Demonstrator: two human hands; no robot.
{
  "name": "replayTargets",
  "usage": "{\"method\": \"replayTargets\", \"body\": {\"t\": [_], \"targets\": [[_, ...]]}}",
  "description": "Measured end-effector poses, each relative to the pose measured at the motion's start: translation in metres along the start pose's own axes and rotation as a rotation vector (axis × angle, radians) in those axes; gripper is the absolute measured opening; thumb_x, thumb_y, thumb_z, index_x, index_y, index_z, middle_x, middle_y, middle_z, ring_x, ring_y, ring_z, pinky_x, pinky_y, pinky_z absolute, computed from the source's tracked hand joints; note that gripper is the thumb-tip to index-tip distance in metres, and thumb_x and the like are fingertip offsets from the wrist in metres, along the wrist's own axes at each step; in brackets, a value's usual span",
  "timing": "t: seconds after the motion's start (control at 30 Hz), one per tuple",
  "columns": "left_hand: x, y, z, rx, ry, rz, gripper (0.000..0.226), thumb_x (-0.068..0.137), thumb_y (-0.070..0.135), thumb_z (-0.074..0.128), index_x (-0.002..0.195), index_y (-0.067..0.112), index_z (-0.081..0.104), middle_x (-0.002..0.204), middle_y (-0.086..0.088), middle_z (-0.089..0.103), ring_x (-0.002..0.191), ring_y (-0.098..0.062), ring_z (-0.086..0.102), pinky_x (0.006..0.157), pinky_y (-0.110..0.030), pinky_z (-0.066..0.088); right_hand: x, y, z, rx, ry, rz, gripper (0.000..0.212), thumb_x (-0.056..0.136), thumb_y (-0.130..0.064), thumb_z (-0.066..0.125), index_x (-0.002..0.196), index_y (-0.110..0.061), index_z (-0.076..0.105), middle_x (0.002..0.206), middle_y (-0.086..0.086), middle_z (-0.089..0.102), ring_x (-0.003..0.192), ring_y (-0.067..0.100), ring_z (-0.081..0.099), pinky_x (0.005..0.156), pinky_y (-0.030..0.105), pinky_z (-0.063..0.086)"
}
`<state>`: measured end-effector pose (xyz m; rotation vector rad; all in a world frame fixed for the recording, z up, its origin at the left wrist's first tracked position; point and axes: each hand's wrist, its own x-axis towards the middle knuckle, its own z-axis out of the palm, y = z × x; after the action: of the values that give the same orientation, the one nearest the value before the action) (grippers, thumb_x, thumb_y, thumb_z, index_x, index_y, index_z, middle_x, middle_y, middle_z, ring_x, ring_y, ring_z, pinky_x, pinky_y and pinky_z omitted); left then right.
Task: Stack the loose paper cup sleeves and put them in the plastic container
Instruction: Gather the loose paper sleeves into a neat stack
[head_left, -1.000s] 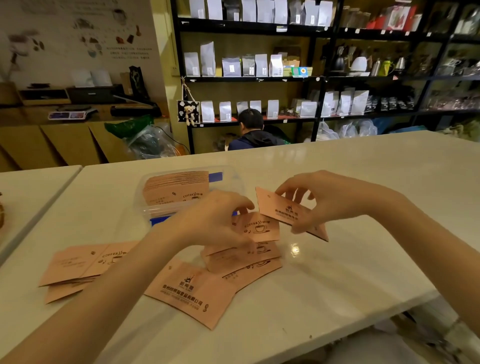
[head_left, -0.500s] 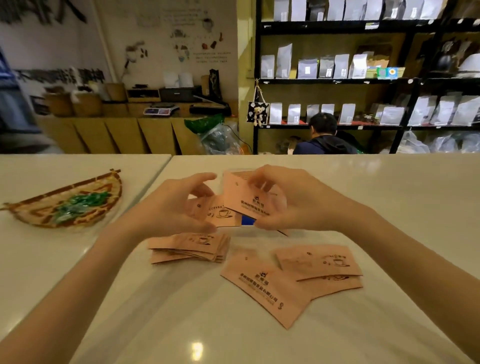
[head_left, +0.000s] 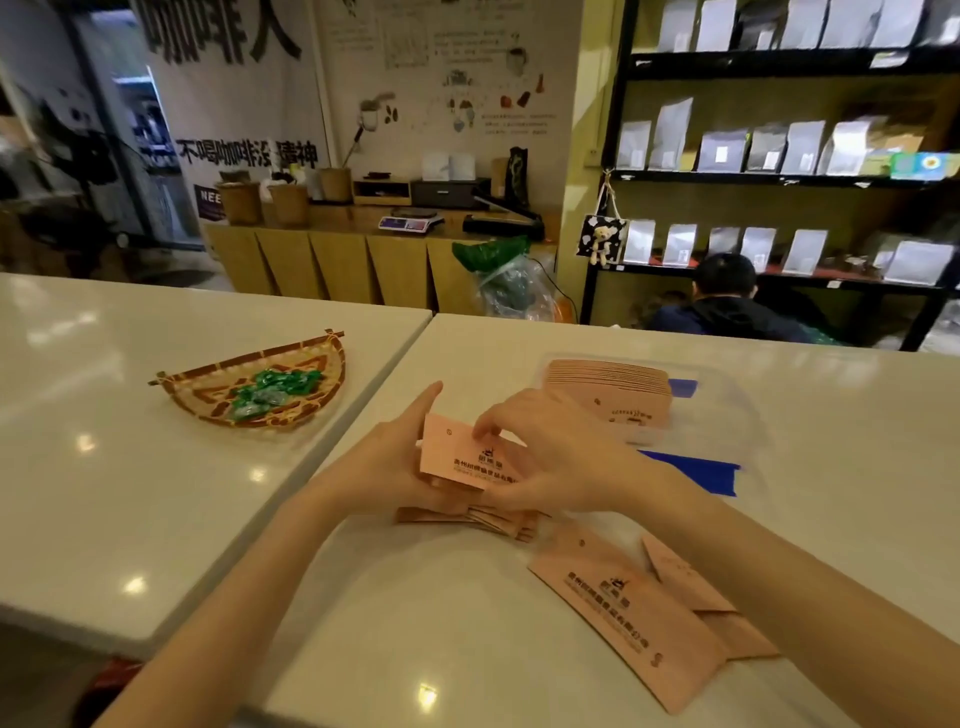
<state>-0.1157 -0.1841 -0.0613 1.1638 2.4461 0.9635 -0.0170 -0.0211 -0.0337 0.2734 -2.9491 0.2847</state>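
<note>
Pink paper cup sleeves (head_left: 467, 460) now sit gathered in both my hands, my left hand (head_left: 387, 462) cupping them from the side and my right hand (head_left: 550, 457) pinching the top one. They have dropped closer to the white surface (head_left: 415, 623), just above a small fanned pile (head_left: 483, 519). Clear plastic container (head_left: 727, 415) behind, hidden before, holds a stacked row.

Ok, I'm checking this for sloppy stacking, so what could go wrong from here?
The small bunch of pink paper sleeves held between both hands looks uneven, so one could slip out. The fanned pile of sleeves beneath may get knocked. The clear plastic container already holds a full row, so space may run short.
</note>
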Motion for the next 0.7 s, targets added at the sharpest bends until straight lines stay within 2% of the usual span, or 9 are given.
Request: {"method": "replayTargets", "body": {"t": [0.07, 0.2, 0.3, 0.43, 0.5, 0.57, 0.63, 0.7], "targets": [[-0.001, -0.006, 0.002, -0.050, -0.008, -0.032, 0.119, 0.056, 0.025, 0.083, 0.140, 0.035, 0.001, 0.111, 0.007, 0.054, 0.107, -0.015, 0.057, 0.093, -0.033, 0.049, 0.002, 0.001, 0.005, -0.025, -0.024, -0.013, 0.051, 0.074, -0.052, 0.057, 0.117, -0.028, 0.050, 0.116, -0.006, 0.058, 0.106, 0.012, 0.047, 0.095, 0.028, 0.032], [-0.004, -0.007, -0.001, 0.039, -0.054, -0.021, 0.101, 0.055, 0.032, 0.083, 0.136, 0.034, 0.023, 0.127, 0.007, 0.048, 0.116, -0.013, 0.048, 0.096, -0.032, 0.047, 0.003, 0.003, 0.013, -0.051, -0.051, -0.034, 0.049, 0.076, -0.055, 0.052, 0.116, -0.028, 0.051, 0.116, -0.005, 0.060, 0.111, 0.012, 0.048, 0.112, 0.036, 0.016], [-0.007, -0.003, -0.002, 0.198, -0.053, 0.016, 0.085, 0.057, 0.041, 0.080, 0.130, 0.028, 0.039, 0.135, 0.007, 0.043, 0.119, -0.009, 0.040, 0.099, -0.026, 0.037, 0.000, 0.006, 0.017, -0.101, -0.078, -0.066, 0.051, 0.078, -0.058, 0.048, 0.117, -0.026, 0.052, 0.123, -0.003, 0.058, 0.123, 0.013, 0.043, 0.114, 0.038, 0.004], [-0.008, 0.014, 0.001, 0.294, -0.022, 0.080, 0.077, 0.059, 0.046, 0.077, 0.127, 0.027, 0.045, 0.136, 0.005, 0.043, 0.124, -0.011, 0.038, 0.100, -0.024, 0.031, -0.008, 0.008, 0.013, -0.159, -0.053, -0.096, 0.055, 0.079, -0.058, 0.047, 0.121, -0.024, 0.050, 0.132, -0.004, 0.053, 0.135, 0.012, 0.026, 0.113, 0.037, -0.002], [-0.007, 0.027, 0.007, 0.313, -0.005, 0.140, 0.073, 0.061, 0.047, 0.075, 0.125, 0.028, 0.046, 0.135, 0.005, 0.044, 0.122, -0.010, 0.038, 0.098, -0.022, 0.029, -0.019, 0.010, 0.004, -0.111, -0.011, -0.066, 0.052, 0.079, -0.054, 0.051, 0.121, -0.025, 0.049, 0.135, -0.006, 0.050, 0.135, 0.010, 0.026, 0.113, 0.034, 0.005], [-0.007, 0.043, 0.013, 0.318, -0.016, 0.203, 0.070, 0.062, 0.048, 0.074, 0.124, 0.032, 0.046, 0.135, 0.009, 0.043, 0.122, -0.007, 0.037, 0.098, -0.022, 0.028, -0.038, 0.015, -0.007, -0.003, 0.037, -0.016, 0.045, 0.079, -0.048, 0.056, 0.119, -0.027, 0.051, 0.133, -0.007, 0.051, 0.129, 0.010, 0.035, 0.109, 0.033, 0.023], [-0.008, 0.058, 0.021, 0.298, -0.078, 0.246, 0.067, 0.063, 0.046, 0.073, 0.123, 0.035, 0.045, 0.133, 0.014, 0.041, 0.121, -0.004, 0.035, 0.097, -0.021, 0.028, -0.060, 0.024, -0.016, 0.070, 0.063, 0.040, 0.041, 0.079, -0.044, 0.059, 0.116, -0.028, 0.054, 0.126, -0.008, 0.056, 0.119, 0.008, 0.044, 0.101, 0.030, 0.037], [-0.009, 0.071, 0.027, 0.321, -0.166, 0.285, 0.067, 0.063, 0.046, 0.074, 0.122, 0.038, 0.045, 0.131, 0.018, 0.042, 0.118, 0.000, 0.034, 0.096, -0.019, 0.029, -0.084, 0.035, -0.024, 0.107, 0.059, 0.129, 0.039, 0.078, -0.040, 0.062, 0.114, -0.028, 0.056, 0.121, -0.010, 0.058, 0.112, 0.005, 0.048, 0.096, 0.026, 0.040]]}}
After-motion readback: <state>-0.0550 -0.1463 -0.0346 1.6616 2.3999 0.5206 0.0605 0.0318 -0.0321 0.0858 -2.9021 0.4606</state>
